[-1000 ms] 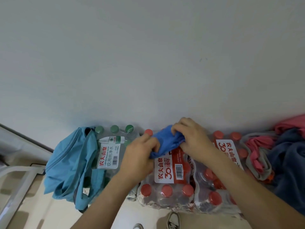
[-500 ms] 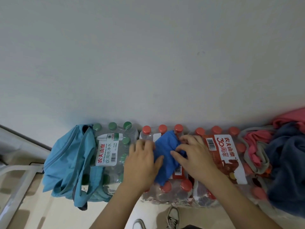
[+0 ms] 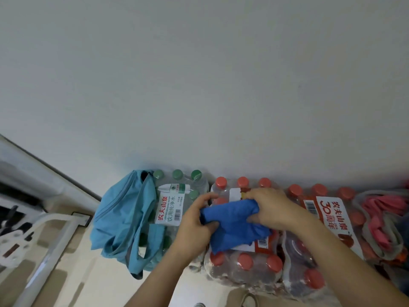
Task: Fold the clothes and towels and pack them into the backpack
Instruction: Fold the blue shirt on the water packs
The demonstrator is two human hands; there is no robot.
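Observation:
A small royal-blue cloth [image 3: 234, 224] lies bunched on top of a shrink-wrapped pack of red-capped water bottles [image 3: 241, 262]. My left hand [image 3: 197, 220] grips its left end, thumb and fingers curled round the fabric. My right hand [image 3: 272, 207] holds its right end, fingers curled over the upper edge. The light-blue backpack [image 3: 124, 218] slumps to the left against a pack of green-capped bottles [image 3: 177, 196], its opening facing up. More clothes, pink and grey [image 3: 380, 220], are heaped at the right edge on another pack.
A second red-capped pack [image 3: 325, 209] sits to the right under my right forearm. A plain wall [image 3: 199, 85] stands right behind the packs. A white frame [image 3: 51, 238] and a power strip [image 3: 11, 240] lie on the floor at the left. Shoes [image 3: 250, 301] show below.
The view has shifted so everything sits further right. Both hands have gathered the blue cloth from lying flat on the pack into a sideways bundle held at each end.

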